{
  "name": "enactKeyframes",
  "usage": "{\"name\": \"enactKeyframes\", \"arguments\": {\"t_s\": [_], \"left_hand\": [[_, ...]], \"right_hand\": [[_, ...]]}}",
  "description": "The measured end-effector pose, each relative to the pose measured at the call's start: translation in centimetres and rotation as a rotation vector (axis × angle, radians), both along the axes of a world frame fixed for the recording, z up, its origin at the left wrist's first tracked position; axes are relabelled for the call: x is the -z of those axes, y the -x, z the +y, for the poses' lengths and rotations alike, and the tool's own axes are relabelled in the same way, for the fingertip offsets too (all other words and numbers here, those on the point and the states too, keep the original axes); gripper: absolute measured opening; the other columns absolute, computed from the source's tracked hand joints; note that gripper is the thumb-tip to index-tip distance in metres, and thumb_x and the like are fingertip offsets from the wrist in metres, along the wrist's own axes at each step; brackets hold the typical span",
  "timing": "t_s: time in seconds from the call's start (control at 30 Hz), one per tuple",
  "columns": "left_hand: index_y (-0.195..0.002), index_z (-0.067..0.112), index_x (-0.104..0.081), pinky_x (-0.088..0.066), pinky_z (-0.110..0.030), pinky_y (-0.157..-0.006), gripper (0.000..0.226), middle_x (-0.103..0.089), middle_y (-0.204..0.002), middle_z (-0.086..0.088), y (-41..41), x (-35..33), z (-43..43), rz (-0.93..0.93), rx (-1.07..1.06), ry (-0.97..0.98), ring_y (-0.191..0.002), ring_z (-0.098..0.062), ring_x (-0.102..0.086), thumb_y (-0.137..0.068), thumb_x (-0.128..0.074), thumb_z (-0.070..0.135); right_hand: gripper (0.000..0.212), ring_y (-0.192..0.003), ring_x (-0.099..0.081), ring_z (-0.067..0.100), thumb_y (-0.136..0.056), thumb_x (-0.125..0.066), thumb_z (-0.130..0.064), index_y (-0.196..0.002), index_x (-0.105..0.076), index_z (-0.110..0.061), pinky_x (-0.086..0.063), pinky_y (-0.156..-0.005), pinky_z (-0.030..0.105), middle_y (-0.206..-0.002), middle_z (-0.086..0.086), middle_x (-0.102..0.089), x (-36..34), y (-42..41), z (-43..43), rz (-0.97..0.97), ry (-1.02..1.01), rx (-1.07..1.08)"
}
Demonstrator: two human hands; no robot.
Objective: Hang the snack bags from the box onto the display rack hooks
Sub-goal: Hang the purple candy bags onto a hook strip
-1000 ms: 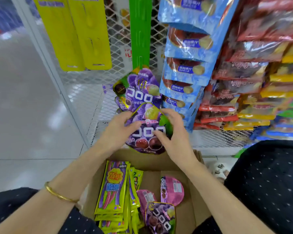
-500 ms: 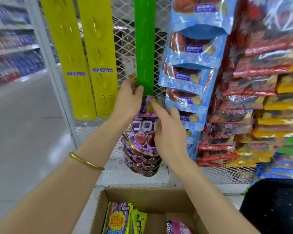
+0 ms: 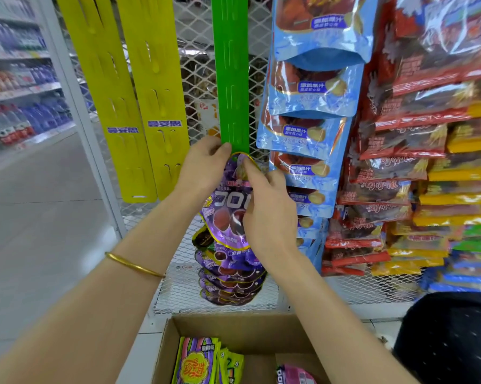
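A purple grape-candy bag is held up against the lower end of the green hanging strip. My left hand grips the strip's bottom edge and the bag's top-left corner. My right hand pinches the bag's top with thumb and forefinger and covers its right side. Several more purple bags hang stacked on the strip just below. The open cardboard box sits at the bottom with yellow-green lollipop bags and a pink bag inside.
Two bare yellow strips hang to the left on the white wire mesh panel. Blue snack bags and red and yellow packets crowd the right. A store aisle with shelves lies at left.
Both hands lifted the purple bag from just above the box up to the bottom of the green strip. In the last half second they hardly moved.
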State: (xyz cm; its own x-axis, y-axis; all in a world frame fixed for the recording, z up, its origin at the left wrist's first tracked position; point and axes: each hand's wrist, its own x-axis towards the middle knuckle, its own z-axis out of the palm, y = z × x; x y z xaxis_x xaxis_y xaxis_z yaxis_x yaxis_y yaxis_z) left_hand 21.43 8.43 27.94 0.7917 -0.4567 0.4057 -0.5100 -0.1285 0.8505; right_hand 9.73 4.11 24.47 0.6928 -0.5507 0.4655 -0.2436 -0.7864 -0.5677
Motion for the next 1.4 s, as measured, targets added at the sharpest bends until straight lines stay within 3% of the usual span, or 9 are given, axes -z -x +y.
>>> {"name": "enactKeyframes", "arguments": {"t_s": [0.23,0.5,0.63,0.8,1.03,1.27,1.4], "left_hand": [[-0.086,-0.005,-0.058,-0.03,-0.028,-0.06,0.026,-0.05,-0.075,-0.014,0.3,0.1,0.1,-0.061,-0.023,-0.001,-0.068,-0.015,-0.042,-0.094,-0.049,0.018],[-0.07,0.008,-0.048,-0.026,-0.029,-0.054,0.026,-0.036,-0.059,-0.002,0.1,0.3,0.3,-0.074,-0.018,0.02,-0.059,-0.016,-0.033,-0.094,-0.049,0.018],[-0.081,-0.006,-0.052,-0.031,-0.032,-0.06,0.028,-0.038,-0.065,-0.011,0.1,0.6,0.5,-0.061,-0.005,0.044,-0.063,-0.016,-0.035,-0.096,-0.048,0.018],[-0.063,0.016,-0.043,-0.024,-0.03,-0.056,0.032,-0.034,-0.056,0.001,-0.1,0.7,0.5,-0.072,-0.017,0.06,-0.056,-0.012,-0.03,-0.094,-0.05,0.017],[-0.056,0.02,-0.037,-0.023,-0.024,-0.048,0.04,-0.034,-0.051,0.004,0.0,0.5,0.5,-0.134,-0.052,0.021,-0.049,-0.006,-0.03,-0.093,-0.052,0.017],[-0.056,0.022,-0.035,-0.019,-0.019,-0.043,0.042,-0.03,-0.049,0.005,0.3,0.5,0.6,-0.16,-0.056,0.012,-0.043,-0.003,-0.028,-0.094,-0.051,0.017],[-0.058,0.018,-0.039,-0.028,-0.026,-0.054,0.038,-0.032,-0.052,0.003,0.2,0.8,0.7,-0.097,-0.022,0.048,-0.052,-0.011,-0.031,-0.094,-0.051,0.018]], "right_hand": [[0.077,-0.094,-0.056,0.036,-0.082,-0.045,0.0,-0.146,-0.022,-0.037,-0.042,-0.077,0.039,-0.128,0.005,-0.036,-0.3,0.1,-0.1,0.019,-0.003,-0.01],[0.072,-0.092,-0.056,0.038,-0.084,-0.042,0.001,-0.146,-0.023,-0.033,-0.039,-0.071,0.038,-0.126,0.007,-0.036,0.3,0.1,0.0,0.079,0.007,-0.007],[0.073,-0.091,-0.056,0.037,-0.084,-0.047,-0.001,-0.146,-0.023,-0.032,-0.042,-0.071,0.039,-0.126,0.007,-0.036,1.4,0.2,0.3,0.1,-0.032,-0.042],[0.07,-0.077,-0.053,0.037,-0.085,-0.043,-0.001,-0.145,-0.026,-0.033,-0.041,-0.066,0.041,-0.115,0.007,-0.04,1.0,0.4,0.5,-0.056,-0.023,-0.091],[0.065,-0.089,-0.057,0.038,-0.089,-0.04,-0.006,-0.145,-0.022,-0.034,-0.043,-0.072,0.041,-0.131,0.006,-0.036,-0.6,-0.1,0.0,0.019,0.032,-0.032],[0.059,-0.095,-0.057,0.038,-0.09,-0.041,-0.012,-0.144,-0.026,-0.032,-0.044,-0.076,0.042,-0.132,0.006,-0.037,-0.3,-0.1,-0.2,0.052,0.031,-0.017],[0.062,-0.091,-0.056,0.038,-0.089,-0.041,-0.009,-0.144,-0.025,-0.032,-0.044,-0.072,0.042,-0.124,0.006,-0.039,0.9,-0.1,-0.2,0.059,0.024,-0.025]]}}
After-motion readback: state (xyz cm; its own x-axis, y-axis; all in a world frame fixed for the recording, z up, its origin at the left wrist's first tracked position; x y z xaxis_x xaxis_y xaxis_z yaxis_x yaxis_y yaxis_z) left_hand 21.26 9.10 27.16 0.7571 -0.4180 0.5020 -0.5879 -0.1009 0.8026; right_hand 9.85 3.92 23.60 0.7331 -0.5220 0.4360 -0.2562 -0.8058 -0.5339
